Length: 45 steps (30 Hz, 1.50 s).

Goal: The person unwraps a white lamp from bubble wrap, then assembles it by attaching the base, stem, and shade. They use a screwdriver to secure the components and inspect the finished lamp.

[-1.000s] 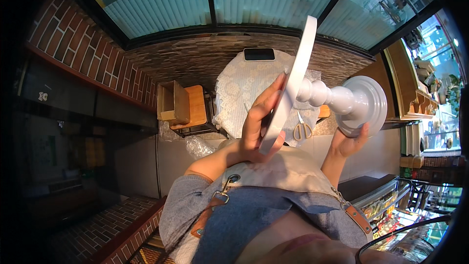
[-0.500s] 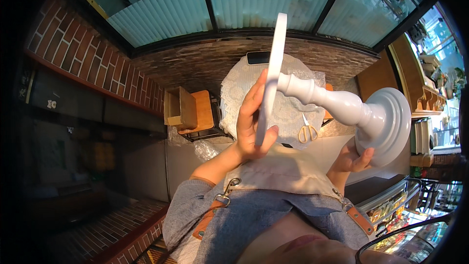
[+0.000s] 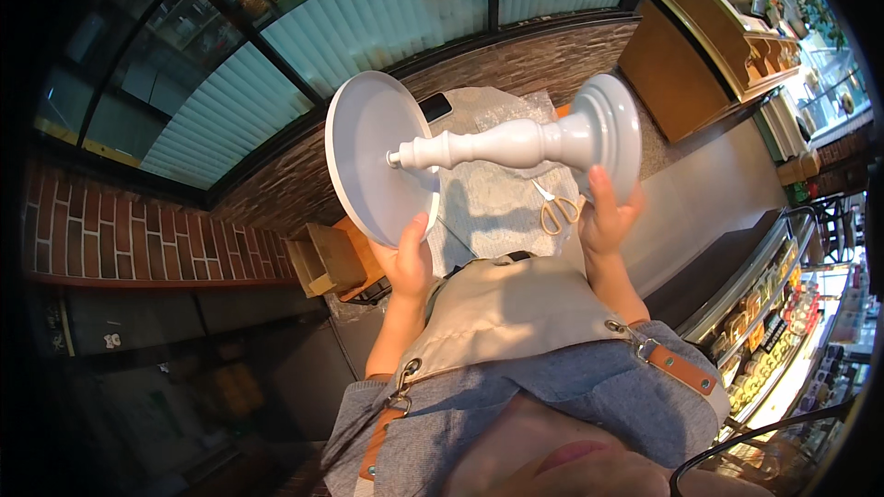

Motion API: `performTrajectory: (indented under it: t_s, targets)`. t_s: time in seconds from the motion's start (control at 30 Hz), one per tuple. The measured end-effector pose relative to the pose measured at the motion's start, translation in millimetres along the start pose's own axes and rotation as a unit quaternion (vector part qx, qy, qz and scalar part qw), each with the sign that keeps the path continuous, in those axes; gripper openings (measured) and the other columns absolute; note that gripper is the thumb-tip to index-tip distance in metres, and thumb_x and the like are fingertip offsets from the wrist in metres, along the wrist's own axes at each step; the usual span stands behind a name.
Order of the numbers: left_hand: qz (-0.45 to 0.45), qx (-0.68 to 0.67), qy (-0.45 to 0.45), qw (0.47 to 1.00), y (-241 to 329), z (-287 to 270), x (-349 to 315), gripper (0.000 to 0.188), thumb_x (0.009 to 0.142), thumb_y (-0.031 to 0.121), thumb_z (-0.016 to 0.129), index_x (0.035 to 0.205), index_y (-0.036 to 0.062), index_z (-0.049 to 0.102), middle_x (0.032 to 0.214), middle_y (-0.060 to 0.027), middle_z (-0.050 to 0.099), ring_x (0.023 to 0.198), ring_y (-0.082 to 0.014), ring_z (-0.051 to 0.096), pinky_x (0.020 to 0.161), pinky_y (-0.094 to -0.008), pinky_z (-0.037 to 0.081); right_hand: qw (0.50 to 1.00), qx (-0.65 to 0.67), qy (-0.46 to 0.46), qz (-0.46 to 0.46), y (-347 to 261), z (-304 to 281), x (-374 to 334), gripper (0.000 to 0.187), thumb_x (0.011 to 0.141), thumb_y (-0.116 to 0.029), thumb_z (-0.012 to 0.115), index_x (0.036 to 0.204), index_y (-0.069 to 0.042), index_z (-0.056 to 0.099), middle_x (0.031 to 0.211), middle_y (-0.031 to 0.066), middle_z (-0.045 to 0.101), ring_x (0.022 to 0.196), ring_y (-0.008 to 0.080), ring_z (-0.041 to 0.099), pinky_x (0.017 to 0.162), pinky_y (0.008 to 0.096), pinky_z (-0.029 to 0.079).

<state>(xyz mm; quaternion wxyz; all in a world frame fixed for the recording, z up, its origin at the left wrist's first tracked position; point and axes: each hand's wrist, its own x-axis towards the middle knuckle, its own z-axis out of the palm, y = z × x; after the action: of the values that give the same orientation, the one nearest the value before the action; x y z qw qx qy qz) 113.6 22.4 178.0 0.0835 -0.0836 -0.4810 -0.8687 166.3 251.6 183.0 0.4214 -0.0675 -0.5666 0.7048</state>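
One disc (image 3: 370, 156), lower rim tight in left grip (image 3: 407, 253); pedestal (image 3: 516, 142), base tight in right grip (image 3: 608, 212)

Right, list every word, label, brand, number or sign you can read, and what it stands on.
No text can be read.
Black card in the display case: too small and blurred to read.
Dark panel at left: small pale marks, unreadable.
White round plate and white pedestal: no lettering visible.
Phone and scissors: none readable.

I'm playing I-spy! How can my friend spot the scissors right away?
Find the pale, cloth-covered table beyond the beige apron. Near its right side, left of the right hand, are the scissors. Two tan loop handles set them apart from the flat, dark phone.
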Motion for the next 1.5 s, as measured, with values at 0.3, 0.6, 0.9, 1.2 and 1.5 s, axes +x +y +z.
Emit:
performTrajectory:
  t_s: [0.3, 0.6, 0.9, 1.2, 1.5]
  targets:
    - [-0.058, -0.076, 0.039, 0.995, 6, 3, 12, 0.049, 0.093, 0.007, 0.050, 0.139, -0.0016, 0.037, 0.133, -0.0163, 0.048, 0.124, -0.0269, 0.049, 0.102, -0.0405, 0.043, 0.889, 0.253, 0.036, 0.379, 84, -1, 2, 0.041, 0.092, -0.014, 0.060, 0.126, 0.004, 0.050, 0.119, 0.0154, 0.060, 0.109, 0.0250, 0.060, 0.095, 0.0373, 0.048]
    - [-0.046, 0.014, 0.078, 0.996, -9, -25, 32, 0.048, 0.096, 0.009, 0.048, 0.141, -0.0001, 0.034, 0.136, -0.0167, 0.046, 0.123, -0.0267, 0.050, 0.102, -0.0389, 0.043, 0.769, 0.352, 0.004, 0.533, 121, -11, -17, 0.052, 0.096, -0.025, 0.051, 0.138, 0.002, 0.038, 0.136, 0.0201, 0.050, 0.124, 0.0344, 0.051, 0.106, 0.0476, 0.040]
    - [0.135, 0.248, 0.192, 0.940, -24, -41, 46, 0.060, 0.088, -0.005, 0.041, 0.146, 0.0067, 0.035, 0.141, -0.0158, 0.045, 0.125, -0.0263, 0.048, 0.102, -0.0367, 0.039, 0.773, 0.334, -0.017, 0.540, 130, -17, -18, 0.052, 0.096, -0.025, 0.052, 0.137, 0.003, 0.038, 0.133, 0.0203, 0.052, 0.122, 0.0338, 0.052, 0.105, 0.0479, 0.041]
    - [-0.038, 0.245, 0.032, 0.968, -55, -67, 43, 0.039, 0.100, 0.017, 0.040, 0.131, -0.0022, 0.055, 0.135, -0.0158, 0.054, 0.126, -0.0225, 0.048, 0.106, -0.0328, 0.034, 0.790, 0.282, -0.019, 0.544, 149, -20, -32, 0.044, 0.093, -0.018, 0.058, 0.128, 0.005, 0.046, 0.118, 0.0193, 0.060, 0.107, 0.0322, 0.062, 0.091, 0.0446, 0.051]
    - [-0.057, 0.332, 0.048, 0.940, -77, -65, 31, 0.030, 0.091, 0.031, 0.067, 0.090, 0.0014, 0.064, 0.088, -0.0058, 0.063, 0.083, -0.0133, 0.056, 0.079, -0.0283, 0.044, 0.862, 0.142, -0.016, 0.487, 141, -8, -40, 0.039, 0.087, -0.012, 0.067, 0.119, 0.006, 0.054, 0.108, 0.0154, 0.064, 0.094, 0.0253, 0.066, 0.083, 0.0381, 0.053]
